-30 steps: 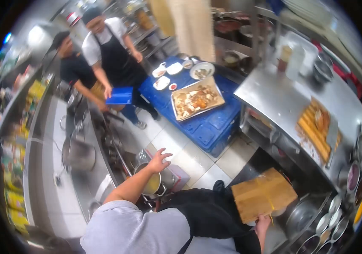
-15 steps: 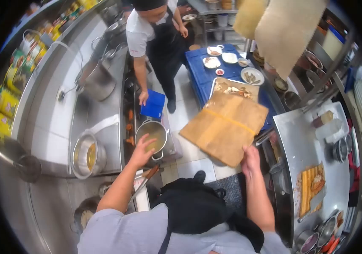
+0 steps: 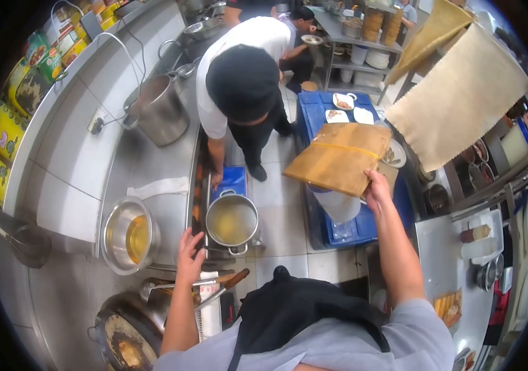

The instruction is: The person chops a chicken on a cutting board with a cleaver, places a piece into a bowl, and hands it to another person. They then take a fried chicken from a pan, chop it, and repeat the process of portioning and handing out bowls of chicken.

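My right hand (image 3: 376, 188) grips the near right corner of a brown wooden board (image 3: 341, 156), which has a yellow band across it and hangs over the blue table (image 3: 314, 106). My left hand (image 3: 190, 255) is raised with its fingers apart and holds nothing. It is just left of and below a two-handled pot (image 3: 232, 219) with yellowish liquid. A co-worker in a black cap bends over beyond the pot, one hand at a blue flat object (image 3: 231, 180). Below the board is a whitish container (image 3: 338, 205).
Left counter: a steel bowl of yellow liquid (image 3: 130, 235) and a tall stockpot (image 3: 159, 110). A wok (image 3: 126, 337) is at the lower left. Cloths (image 3: 458, 99) hang at the upper right above a steel counter (image 3: 427, 238). Other people are at the back.
The board has moved up and away with my right hand, over the blue table. My left hand has dropped lower, off the pot. The co-worker has bent forward and lowered the blue object behind the pot.
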